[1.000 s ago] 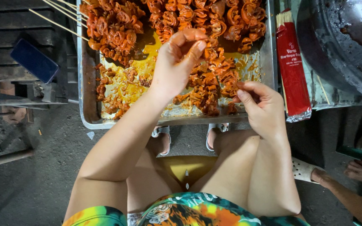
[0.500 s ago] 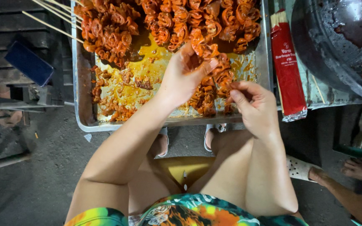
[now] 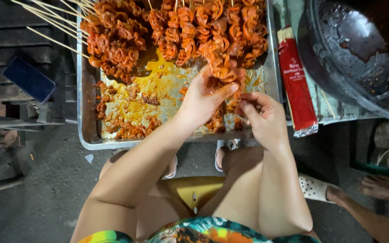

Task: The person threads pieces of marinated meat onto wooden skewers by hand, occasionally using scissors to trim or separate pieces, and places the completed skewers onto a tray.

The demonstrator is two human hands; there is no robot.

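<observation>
Orange skewered meat [image 3: 223, 72], stick up-frame, between hands [image 3: 230, 105]

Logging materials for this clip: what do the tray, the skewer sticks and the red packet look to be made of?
The tray: likely thin metal, dull silver with a rolled rim, oil-smeared. The skewer sticks: pale, thin, straight, probably bamboo or wood. The red packet: glossy plastic film, crinkled at its clear lower end, pale stick ends showing at the top.

A metal tray [image 3: 91, 135] rests on the tabletop [image 3: 325, 112], filling the middle. At 3 o'clock of it lies a red packet of sticks [image 3: 296, 85], and further at 2 o'clock sits a dark wok [image 3: 361, 54].
</observation>
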